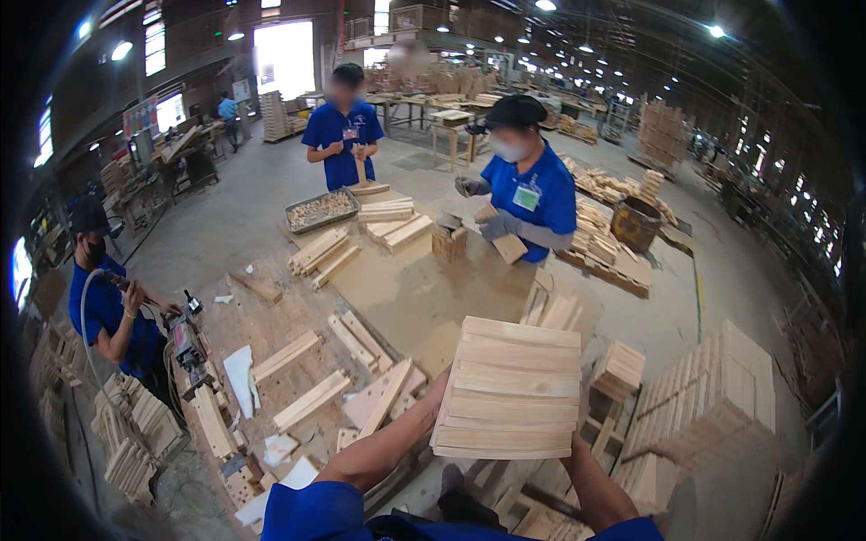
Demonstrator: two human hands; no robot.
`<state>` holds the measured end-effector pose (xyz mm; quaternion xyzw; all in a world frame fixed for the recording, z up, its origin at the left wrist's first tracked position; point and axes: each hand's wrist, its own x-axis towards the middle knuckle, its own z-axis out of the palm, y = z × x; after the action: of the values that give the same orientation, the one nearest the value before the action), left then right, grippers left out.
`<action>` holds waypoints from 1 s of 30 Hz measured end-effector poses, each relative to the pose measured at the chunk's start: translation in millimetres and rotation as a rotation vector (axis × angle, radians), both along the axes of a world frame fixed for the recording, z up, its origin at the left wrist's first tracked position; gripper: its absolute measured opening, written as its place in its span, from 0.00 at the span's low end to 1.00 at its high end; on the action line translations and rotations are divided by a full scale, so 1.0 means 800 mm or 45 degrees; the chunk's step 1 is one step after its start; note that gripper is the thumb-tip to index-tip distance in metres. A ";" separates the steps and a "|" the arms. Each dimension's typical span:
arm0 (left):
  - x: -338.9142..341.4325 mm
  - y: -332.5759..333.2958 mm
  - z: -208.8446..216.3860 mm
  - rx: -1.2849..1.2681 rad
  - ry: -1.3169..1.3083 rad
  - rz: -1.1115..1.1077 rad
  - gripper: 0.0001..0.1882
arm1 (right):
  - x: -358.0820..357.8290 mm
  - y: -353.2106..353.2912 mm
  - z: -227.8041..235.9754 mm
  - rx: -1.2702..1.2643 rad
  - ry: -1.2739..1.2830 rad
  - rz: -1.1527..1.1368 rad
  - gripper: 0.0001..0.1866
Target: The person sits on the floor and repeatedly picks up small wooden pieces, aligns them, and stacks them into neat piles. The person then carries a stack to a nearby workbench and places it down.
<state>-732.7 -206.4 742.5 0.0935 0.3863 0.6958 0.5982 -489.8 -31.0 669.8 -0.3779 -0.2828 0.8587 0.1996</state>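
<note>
A broad stack of pale wooden slats is held up in front of me, its slats lying side by side across the near face. My left hand grips its left edge, and my right hand supports the lower right corner. Most of the fingers on both hands are hidden behind the wood. Just left of my left forearm, loose wooden strips rest on the worktable. Beyond the stack, a small bundle of wooden blocks stands on the brown tabletop.
Across the table, one co-worker handles wooden pieces and another holds an upright piece. A third person works with a hose at left. Wood pieces fill a grey tray. A large slat stack and a rusty barrel stand right.
</note>
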 end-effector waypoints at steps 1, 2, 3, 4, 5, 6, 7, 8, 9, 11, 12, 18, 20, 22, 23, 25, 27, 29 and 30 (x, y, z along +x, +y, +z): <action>-0.019 0.025 0.003 0.008 0.007 0.015 0.31 | -0.024 0.029 -0.007 -0.014 -0.007 0.011 0.34; -0.038 0.052 0.005 0.017 0.014 0.027 0.31 | -0.044 0.061 -0.011 -0.013 -0.018 0.024 0.34; -0.059 0.071 0.000 -0.023 0.065 0.081 0.31 | -0.071 0.085 -0.018 -0.032 -0.024 0.040 0.34; -0.083 0.091 -0.003 -0.055 0.127 0.141 0.31 | -0.100 0.108 -0.021 -0.046 -0.023 0.064 0.34; -0.108 0.111 -0.005 -0.082 0.185 0.195 0.31 | -0.127 0.130 -0.022 -0.049 -0.026 0.084 0.34; -0.122 0.128 -0.014 -0.092 0.171 0.190 0.31 | -0.143 0.151 -0.026 -0.056 -0.064 0.099 0.34; -0.136 0.148 -0.022 -0.094 0.152 0.177 0.31 | -0.154 0.173 -0.028 -0.045 -0.104 0.100 0.34; -0.144 0.168 -0.031 -0.085 0.128 0.157 0.31 | -0.154 0.196 -0.026 -0.004 -0.143 0.087 0.34; -0.145 0.180 -0.049 -0.047 0.140 0.195 0.30 | -0.152 0.207 -0.028 0.052 -0.171 0.081 0.34; -0.152 0.190 -0.085 0.005 0.196 0.285 0.28 | -0.157 0.211 -0.017 0.254 -0.193 0.080 0.33; -0.173 0.183 -0.102 -0.089 0.270 0.322 0.28 | -0.173 0.206 -0.003 0.380 -0.164 0.093 0.32; -0.281 0.195 -0.129 -0.548 0.124 0.569 0.27 | -0.188 0.180 0.058 1.321 -0.495 0.005 0.33; -0.293 0.201 -0.126 -0.493 0.009 0.658 0.27 | -0.187 0.163 0.066 1.758 -0.566 -0.022 0.34; -0.304 0.200 -0.119 -0.455 0.064 0.680 0.27 | -0.198 0.144 0.062 1.914 -0.645 0.177 0.35; -0.296 0.208 -0.118 -0.433 0.069 0.667 0.27 | -0.194 0.141 0.053 1.992 -0.723 0.281 0.36; -0.315 0.209 -0.103 -0.467 0.164 0.592 0.26 | -0.199 0.144 0.031 1.995 -0.504 0.146 0.37; -0.317 0.200 -0.102 -0.480 0.251 0.526 0.27 | -0.201 0.152 0.017 2.058 -0.419 0.078 0.39; -0.319 0.195 -0.098 -0.622 0.232 0.531 0.28 | -0.204 0.166 0.016 2.172 -0.360 0.115 0.39; -0.321 0.185 -0.096 -0.706 0.233 0.542 0.28 | -0.209 0.165 0.016 2.216 -0.315 0.132 0.39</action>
<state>-989.7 -58.1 665.4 -0.0929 0.6232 0.6623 0.4054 -657.1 101.1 682.5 -0.1688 -0.8732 0.2996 0.3454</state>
